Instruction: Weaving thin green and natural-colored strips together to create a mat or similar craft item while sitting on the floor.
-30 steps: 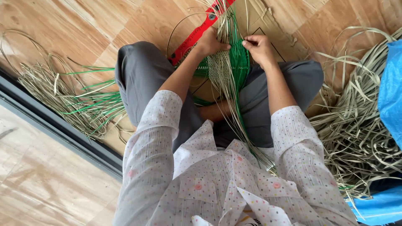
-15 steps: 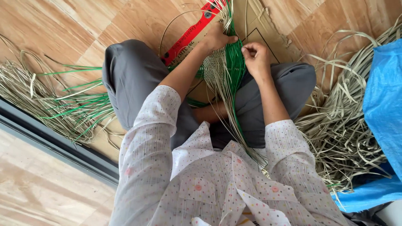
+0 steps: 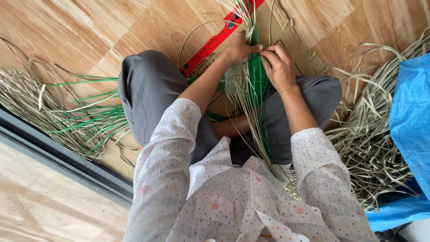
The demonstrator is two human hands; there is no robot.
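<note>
From the head camera, the left hand (image 3: pixel 237 49) pinches the far edge of a small woven mat (image 3: pixel 234 79) of pale and green strips (image 3: pixel 257 74), which rests over the lap of a person sitting cross-legged on flattened cardboard (image 3: pixel 293 33). The right hand (image 3: pixel 278 66), fingers curled shut, grips the green strips just beside the mat. Loose dried strips (image 3: pixel 371 134) lie heaped on the wooden floor (image 3: pixel 67 31) at both sides, against a blue sheet (image 3: pixel 412 116) on the right.

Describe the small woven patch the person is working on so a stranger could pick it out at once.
Start at the flattened brown cardboard sheet on the wooden floor, in front of the seated person's grey trousers. Between the left hand and right hand lies the small pale woven straw patch. Unlike the loose pale and green strips around it, it is tightly interlaced into a flat checked mesh.
</note>
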